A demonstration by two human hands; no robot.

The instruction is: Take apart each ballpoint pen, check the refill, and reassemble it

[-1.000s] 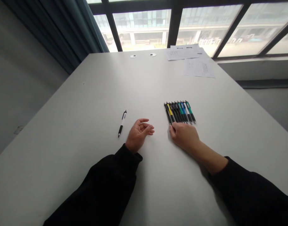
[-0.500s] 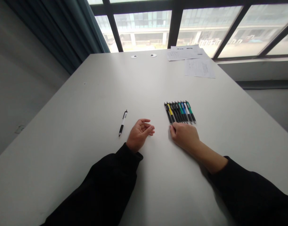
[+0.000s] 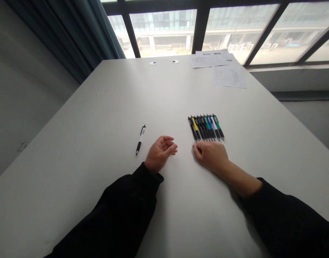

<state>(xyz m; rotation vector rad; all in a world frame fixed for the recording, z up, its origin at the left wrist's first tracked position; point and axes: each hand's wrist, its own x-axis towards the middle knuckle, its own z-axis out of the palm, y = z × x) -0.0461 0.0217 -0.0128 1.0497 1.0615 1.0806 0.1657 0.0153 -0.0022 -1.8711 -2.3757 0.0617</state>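
My left hand (image 3: 161, 152) rests on its side on the white table, palm turned inward. Its fingers are loosely curled and apart, with nothing between them. Left of it lies a single white click pen (image 3: 141, 140) with a black grip, not touched by the hand. My right hand (image 3: 211, 154) is closed in a loose fist on the table, knuckles up, and no object shows in it. Just beyond its knuckles is a row of several click pens (image 3: 206, 128), side by side with grips toward me; their barrels are black, yellow, green, blue and white.
Printed sheets of paper (image 3: 229, 76) lie at the far right of the table (image 3: 121, 104). Two round white cable-hole covers (image 3: 153, 63) sit near the far edge. Behind stand a window and a dark blue curtain (image 3: 73, 32).
My right hand has drawn back very slightly from the pen tips. The left hand and the pens stay put; the view has tilted a touch.
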